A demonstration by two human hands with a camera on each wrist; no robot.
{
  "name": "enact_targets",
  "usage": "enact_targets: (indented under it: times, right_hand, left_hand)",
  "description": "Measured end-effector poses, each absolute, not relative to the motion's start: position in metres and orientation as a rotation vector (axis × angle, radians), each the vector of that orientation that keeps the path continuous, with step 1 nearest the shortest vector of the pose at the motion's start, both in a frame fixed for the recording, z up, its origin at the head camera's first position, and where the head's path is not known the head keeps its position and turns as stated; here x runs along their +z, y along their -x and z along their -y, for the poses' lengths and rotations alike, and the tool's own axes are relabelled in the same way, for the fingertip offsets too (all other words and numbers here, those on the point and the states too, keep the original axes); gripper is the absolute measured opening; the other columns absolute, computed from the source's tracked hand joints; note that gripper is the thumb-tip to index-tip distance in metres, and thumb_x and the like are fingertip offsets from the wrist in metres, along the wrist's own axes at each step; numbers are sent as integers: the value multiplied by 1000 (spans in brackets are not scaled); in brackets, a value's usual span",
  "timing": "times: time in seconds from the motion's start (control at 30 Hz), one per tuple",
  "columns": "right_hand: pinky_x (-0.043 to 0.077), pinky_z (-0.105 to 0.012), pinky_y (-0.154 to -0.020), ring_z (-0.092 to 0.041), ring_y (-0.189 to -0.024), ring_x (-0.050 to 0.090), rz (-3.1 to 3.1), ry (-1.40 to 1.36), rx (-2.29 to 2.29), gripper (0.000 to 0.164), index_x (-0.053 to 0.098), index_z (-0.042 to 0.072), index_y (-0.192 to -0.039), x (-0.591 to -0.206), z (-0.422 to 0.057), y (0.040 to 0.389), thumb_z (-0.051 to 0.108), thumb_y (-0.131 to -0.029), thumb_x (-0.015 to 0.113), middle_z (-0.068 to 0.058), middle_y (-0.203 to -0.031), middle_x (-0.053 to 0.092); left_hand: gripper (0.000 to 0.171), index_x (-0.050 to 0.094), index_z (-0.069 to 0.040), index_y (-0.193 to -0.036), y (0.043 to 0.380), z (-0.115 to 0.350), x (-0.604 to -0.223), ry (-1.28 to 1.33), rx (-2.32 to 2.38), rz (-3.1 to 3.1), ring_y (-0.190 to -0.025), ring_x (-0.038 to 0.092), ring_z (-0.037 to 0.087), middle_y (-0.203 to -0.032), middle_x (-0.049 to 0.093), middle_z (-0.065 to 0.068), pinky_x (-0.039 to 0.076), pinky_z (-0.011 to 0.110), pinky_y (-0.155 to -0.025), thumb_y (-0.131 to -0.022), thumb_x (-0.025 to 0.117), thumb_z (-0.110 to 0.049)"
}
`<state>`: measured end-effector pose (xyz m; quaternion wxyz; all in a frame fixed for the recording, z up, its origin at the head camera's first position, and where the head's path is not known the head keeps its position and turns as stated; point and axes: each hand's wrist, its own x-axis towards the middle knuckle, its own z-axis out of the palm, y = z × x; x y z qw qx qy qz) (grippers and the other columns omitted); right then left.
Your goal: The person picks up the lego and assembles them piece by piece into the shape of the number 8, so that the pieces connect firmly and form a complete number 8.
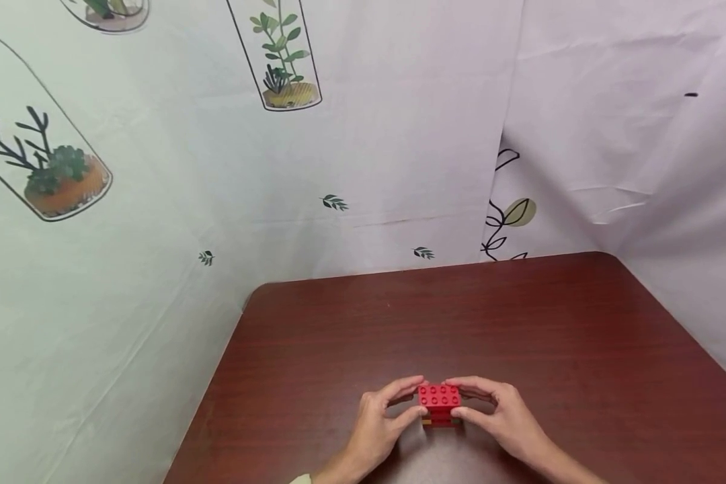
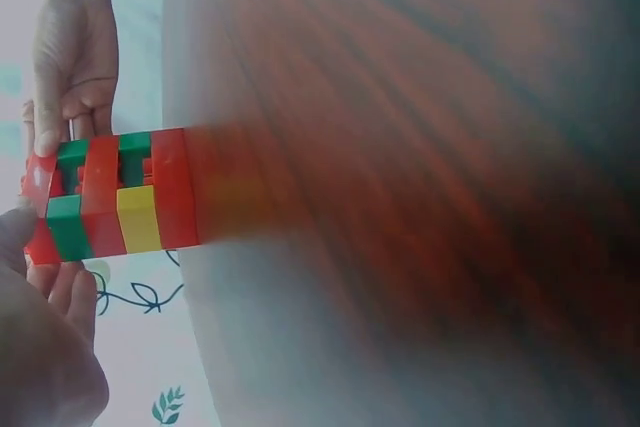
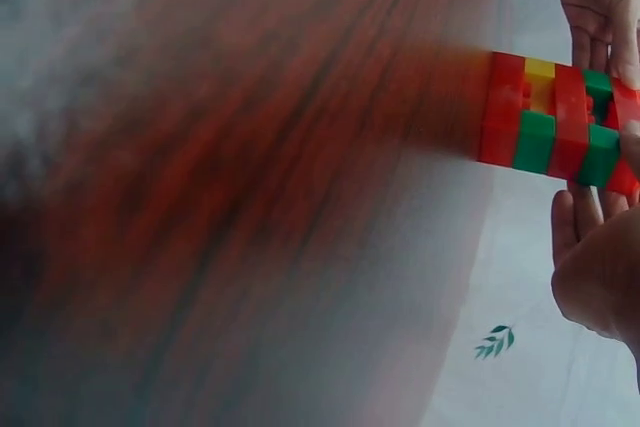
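A small tower of toy building bricks stands on the table, topped by a red studded brick [image 1: 439,396]. My left hand [image 1: 375,420] grips this top brick at its left end, thumb near and fingers behind. At the opposite end my right hand [image 1: 508,420] holds it the same way. Below, the left wrist view shows layers with gaps: a green brick [image 2: 70,226], a red middle brick [image 2: 104,222], a yellow brick [image 2: 139,218] and a red bottom brick [image 2: 177,192]. More green bricks [image 3: 535,142] show on the right side.
The dark red-brown wooden table [image 1: 399,323] extends behind and to both sides of the tower. White cloth [image 1: 393,154] printed with plants hangs along the table's back, left and right edges.
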<state>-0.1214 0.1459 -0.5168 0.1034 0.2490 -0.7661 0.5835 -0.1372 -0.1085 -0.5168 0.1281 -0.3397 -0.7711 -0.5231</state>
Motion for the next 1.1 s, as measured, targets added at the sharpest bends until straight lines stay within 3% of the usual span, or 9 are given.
enact_targets:
  times: [0.3, 0.57, 0.8, 1.1]
  right_hand:
    - [61, -35, -90, -10, -106, 73, 2402, -729, 1539, 54, 69, 10, -138, -512, -148, 117, 21, -89, 88, -4, -129, 75]
    - [64, -37, -79, -9, -102, 74, 2316, -728, 1548, 33, 77, 12, -123, -511, -144, 119, 10, -90, 85, -1, -113, 79]
    - [65, -39, -76, -12, -105, 74, 2268, -794, 1579, 35, 75, 5, -124, -513, -142, 121, 5, -91, 83, -11, -114, 79]
    - [64, -35, -79, -11, -106, 74, 2266, -765, 1472, 41, 76, 8, -124, -516, -142, 120, 5, -85, 88, -8, -113, 80]
  left_hand:
    - [55, 64, -9, -144, 134, 110, -514, 1008, -1519, 2298, -118, 72, 27, -134, 73, 8, 59, 38, -95, -92, 83, -13]
    - [39, 73, -12, -132, 135, 106, -510, 961, -1539, 2312, -110, 75, 23, -127, 76, 2, 62, 39, -91, -95, 81, -17]
    - [38, 73, -9, -131, 136, 106, -515, 998, -1517, 2256, -107, 76, 24, -122, 77, 7, 63, 42, -87, -94, 81, -12]
    - [40, 72, -11, -131, 135, 104, -516, 989, -1465, 2279, -106, 76, 22, -122, 77, 6, 61, 33, -89, -93, 82, -13]
